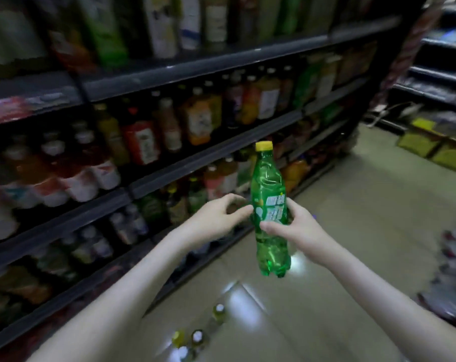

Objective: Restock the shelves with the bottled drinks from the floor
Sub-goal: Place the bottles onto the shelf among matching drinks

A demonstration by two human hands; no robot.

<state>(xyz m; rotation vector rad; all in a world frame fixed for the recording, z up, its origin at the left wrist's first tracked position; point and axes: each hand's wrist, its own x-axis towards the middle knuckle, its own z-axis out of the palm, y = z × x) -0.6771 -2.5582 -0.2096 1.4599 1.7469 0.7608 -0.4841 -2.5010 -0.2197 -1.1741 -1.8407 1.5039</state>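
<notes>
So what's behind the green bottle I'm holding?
Behind the green bottle: a lower shelf of blurred orange drinks and tiled floor. Whatever stands directly behind it and the right hand is covered.

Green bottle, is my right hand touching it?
Touching. The head view shows the right hand gripping the green bottle, with the thumb lying across its front and the fingers wrapped behind.

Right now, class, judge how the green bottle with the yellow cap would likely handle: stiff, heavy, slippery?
The green bottle looks like thin plastic, so it probably gives slightly when squeezed. Capped, it is likely full and fairly heavy. The right hand grips its glossy label, which may slip.
</notes>
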